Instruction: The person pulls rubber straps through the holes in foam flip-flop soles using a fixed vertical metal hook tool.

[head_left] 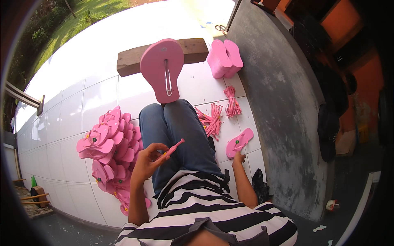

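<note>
Over my lap my left hand [150, 160] pinches a thin pink flip-flop strap [176, 146]; a small yellow bit shows by the fingers. Down at my right side, my right hand [239, 158] is closed on the near end of a pink flip-flop [234, 148], which has its strap fitted and a green flower on it. Beyond my knees a bare pink sole [158, 88] lies tilted in front of a wooden beam [130, 63]. A thin metal tool [168, 78] with a long loop rests on that sole.
Many finished pink flip-flops [117, 149] are heaped left of my legs. Loose straps [212, 121] and a tied strap bundle [232, 102] lie right of my knees. Stacked pink soles [220, 61] stand by the grey wall [279, 106], with scissors [221, 28] farther off.
</note>
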`<state>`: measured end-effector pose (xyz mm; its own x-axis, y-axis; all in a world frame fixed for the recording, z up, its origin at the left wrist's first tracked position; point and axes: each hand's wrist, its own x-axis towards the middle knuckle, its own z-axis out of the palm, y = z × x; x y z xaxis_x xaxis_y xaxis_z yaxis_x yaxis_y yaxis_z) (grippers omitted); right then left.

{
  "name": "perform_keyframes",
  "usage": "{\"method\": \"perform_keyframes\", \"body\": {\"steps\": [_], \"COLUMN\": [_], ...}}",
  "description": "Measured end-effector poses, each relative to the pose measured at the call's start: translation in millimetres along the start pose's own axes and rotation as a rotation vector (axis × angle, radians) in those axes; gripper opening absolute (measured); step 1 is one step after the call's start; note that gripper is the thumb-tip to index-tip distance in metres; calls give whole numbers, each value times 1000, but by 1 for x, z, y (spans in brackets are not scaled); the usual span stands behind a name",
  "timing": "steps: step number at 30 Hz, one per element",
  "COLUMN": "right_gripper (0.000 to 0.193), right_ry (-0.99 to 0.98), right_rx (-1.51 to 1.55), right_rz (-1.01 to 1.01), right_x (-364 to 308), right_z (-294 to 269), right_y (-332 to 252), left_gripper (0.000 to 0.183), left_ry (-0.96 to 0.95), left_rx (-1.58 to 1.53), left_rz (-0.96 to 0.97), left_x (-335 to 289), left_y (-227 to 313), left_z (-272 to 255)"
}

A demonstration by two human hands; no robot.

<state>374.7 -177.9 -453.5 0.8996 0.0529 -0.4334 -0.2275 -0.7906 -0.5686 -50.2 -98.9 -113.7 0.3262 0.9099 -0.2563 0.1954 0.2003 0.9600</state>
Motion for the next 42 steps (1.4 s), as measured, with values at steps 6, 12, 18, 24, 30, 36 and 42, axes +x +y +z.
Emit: {"method": "perform_keyframes", "body": {"steps": [6,12,18,24,30,36,42], "right_gripper": [33,39,28,20,15,14,13], "right_ry": [-761,-1367,-1470,-1309,-1295,-1158,-1104], "right_rx": [593,644,614,776,832,659,824], "right_rz": [-553,-747,-800,-906,-1060,-1395,-1208], "right_x": [-175,-322,-345,-359,-369,-365,-376], "right_z": [-31,-88,-107,-117,-120,-106,-99], "right_y": [-146,-250,-280,-310,-330,-329,-317], "left_gripper": [31,26,23,22,16,22,32], "left_ry": [300,164,76,357,556,827,592], "left_rx": [-517,-769,-872,-401,-114,522,562], "left_rz": [258,162,149,408,775,1017,758], "left_x": [18,45,49,64,77,119,140], "left_y": [19,27,25,44,115,166,184], "left_z": [13,43,61,48,-2,-38,-54]}}
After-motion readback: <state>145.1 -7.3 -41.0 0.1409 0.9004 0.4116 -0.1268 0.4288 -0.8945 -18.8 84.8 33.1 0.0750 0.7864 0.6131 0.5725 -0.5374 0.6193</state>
